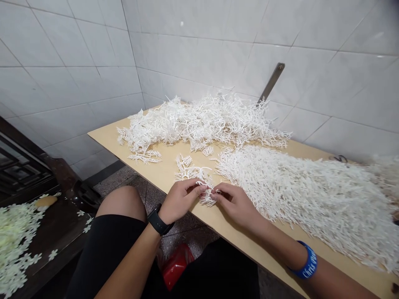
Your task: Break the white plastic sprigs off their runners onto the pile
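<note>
Both hands meet over the near edge of a tan board table. My left hand, with a black watch on its wrist, pinches a white branched plastic sprig between thumb and fingers. My right hand, wearing a blue wristband, pinches the other side of the same sprig; its fingertips nearly touch the left ones. Just beyond them lie a few loose white sprigs on the tabletop. Parts of the held piece are hidden behind the fingers.
A tangled heap of white sprigs lies at the back. A denser white pile spreads along the right. A metal strip leans on the tiled wall. Pale flower pieces cover a dark wooden seat at left. Something red is below.
</note>
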The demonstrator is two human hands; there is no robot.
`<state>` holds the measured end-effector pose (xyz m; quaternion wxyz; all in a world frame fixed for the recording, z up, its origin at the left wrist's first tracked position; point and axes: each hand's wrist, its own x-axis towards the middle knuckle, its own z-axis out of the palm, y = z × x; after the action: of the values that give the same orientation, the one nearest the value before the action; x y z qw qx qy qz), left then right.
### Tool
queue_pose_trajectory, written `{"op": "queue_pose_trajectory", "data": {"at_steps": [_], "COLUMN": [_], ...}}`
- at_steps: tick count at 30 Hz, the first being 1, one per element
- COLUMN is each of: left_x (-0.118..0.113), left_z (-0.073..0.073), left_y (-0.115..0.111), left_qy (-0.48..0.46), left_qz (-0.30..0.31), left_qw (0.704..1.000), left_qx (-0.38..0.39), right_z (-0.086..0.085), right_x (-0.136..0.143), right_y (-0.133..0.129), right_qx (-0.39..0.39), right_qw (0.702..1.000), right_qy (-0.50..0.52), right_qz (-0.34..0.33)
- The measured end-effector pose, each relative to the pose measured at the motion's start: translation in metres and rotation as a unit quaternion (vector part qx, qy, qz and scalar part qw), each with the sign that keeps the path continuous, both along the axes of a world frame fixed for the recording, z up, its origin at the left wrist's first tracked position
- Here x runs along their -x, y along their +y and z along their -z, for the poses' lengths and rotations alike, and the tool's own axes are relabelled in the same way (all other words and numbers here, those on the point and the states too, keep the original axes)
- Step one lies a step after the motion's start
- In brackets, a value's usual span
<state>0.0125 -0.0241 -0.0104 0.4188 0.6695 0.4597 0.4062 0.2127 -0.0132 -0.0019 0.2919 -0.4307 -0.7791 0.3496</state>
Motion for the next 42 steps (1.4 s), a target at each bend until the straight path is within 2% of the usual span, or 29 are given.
{"op": "queue_pose_trajectory", "data": {"at_steps": [6, 8, 11, 13, 18, 22, 26, 31, 34, 38, 40, 42], "left_x": [-0.003, -0.005, -0.006, -0.007, -0.006, -0.006, -0.01, -0.01, -0.005, 0.001, 0.001, -0.002], "left_z": [-0.003, -0.003, -0.002, -0.001, -0.004, -0.002, 0.005, 0.002, -0.006, -0.01, -0.008, -0.005], "left_y": [-0.002, -0.002, -0.002, -0.002, -0.001, -0.002, -0.007, -0.011, -0.01, -0.006, -0.003, -0.003], "left_qy": [0.007, 0.0, -0.056, -0.1, -0.163, -0.18, -0.164, -0.031, -0.004, 0.043, 0.064, 0.065], "left_qz": [0.058, 0.06, 0.048, 0.041, 0.042, 0.044, 0.038, -0.01, 0.04, 0.12, 0.125, 0.103], "left_qw": [0.998, 0.997, 0.994, 0.99, 0.981, 0.978, 0.984, 0.999, 0.998, 0.989, 0.986, 0.988], "left_qx": [0.035, 0.049, 0.08, 0.095, 0.102, 0.1, 0.063, -0.024, -0.054, -0.081, -0.095, -0.09], "right_z": [-0.002, -0.004, -0.006, -0.006, -0.002, -0.002, -0.002, -0.004, -0.007, -0.009, -0.008, -0.007], "right_x": [-0.006, -0.005, -0.005, -0.006, -0.007, -0.006, -0.001, 0.002, 0.004, 0.007, 0.007, 0.007], "right_y": [0.008, 0.008, 0.007, 0.006, 0.005, 0.004, 0.002, -0.001, -0.004, -0.009, -0.011, -0.011], "right_qx": [0.115, 0.142, 0.179, 0.21, 0.32, 0.364, 0.341, 0.25, 0.167, 0.098, 0.097, 0.097], "right_qw": [0.989, 0.982, 0.968, 0.953, 0.887, 0.867, 0.889, 0.945, 0.973, 0.983, 0.985, 0.987], "right_qy": [0.096, 0.126, 0.173, 0.22, 0.332, 0.34, 0.307, 0.21, 0.153, 0.12, 0.108, 0.086], "right_qz": [0.004, -0.001, -0.006, -0.001, -0.015, -0.024, 0.001, 0.003, -0.042, -0.096, -0.097, -0.09]}}
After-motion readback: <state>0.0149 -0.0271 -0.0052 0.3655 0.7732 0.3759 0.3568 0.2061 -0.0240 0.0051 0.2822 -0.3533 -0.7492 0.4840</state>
